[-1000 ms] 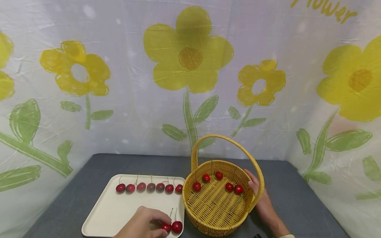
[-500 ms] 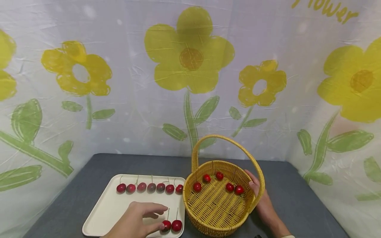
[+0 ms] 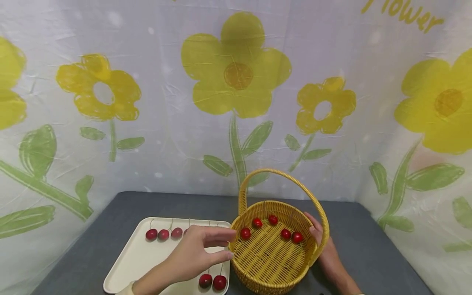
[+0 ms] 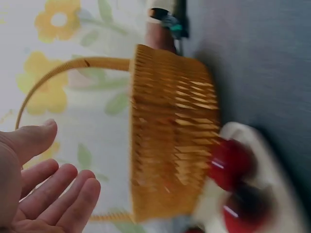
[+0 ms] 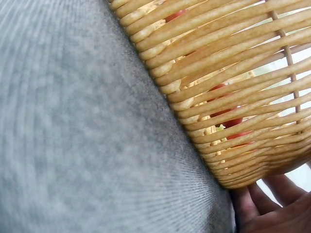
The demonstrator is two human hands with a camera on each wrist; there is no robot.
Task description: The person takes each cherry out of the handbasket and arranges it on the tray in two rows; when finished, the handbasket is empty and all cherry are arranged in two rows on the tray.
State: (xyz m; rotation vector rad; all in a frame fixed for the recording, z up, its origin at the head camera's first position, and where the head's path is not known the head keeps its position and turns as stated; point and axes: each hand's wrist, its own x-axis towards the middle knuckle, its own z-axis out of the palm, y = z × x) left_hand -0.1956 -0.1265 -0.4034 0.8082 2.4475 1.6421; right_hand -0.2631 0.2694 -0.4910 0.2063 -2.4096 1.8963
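Note:
My left hand [image 3: 195,252] is raised above the tray beside the basket's left rim. Its thumb and fingers are spread apart with nothing between them; the left wrist view shows the palm [image 4: 29,189] bare. Two dark red cherries [image 3: 219,282] lie side by side in the near right corner of the cream tray [image 3: 136,262]. A row of cherries [image 3: 163,234] with stems lines its far side, partly hidden behind this hand. My right hand [image 3: 326,250] holds the right side of the yellow wicker basket [image 3: 271,284]. Several red cherries [image 3: 285,234] sit inside.
The tall basket handle [image 3: 282,172] arches over the opening. The tray stands against the basket's left side on a dark grey tabletop [image 3: 184,200]. Behind the table hangs a flower-printed cloth [image 3: 166,123].
My left hand has let go of a cherry next to the other one in the tray's near corner. It has risen empty, up and right toward the basket. The right hand stays put.

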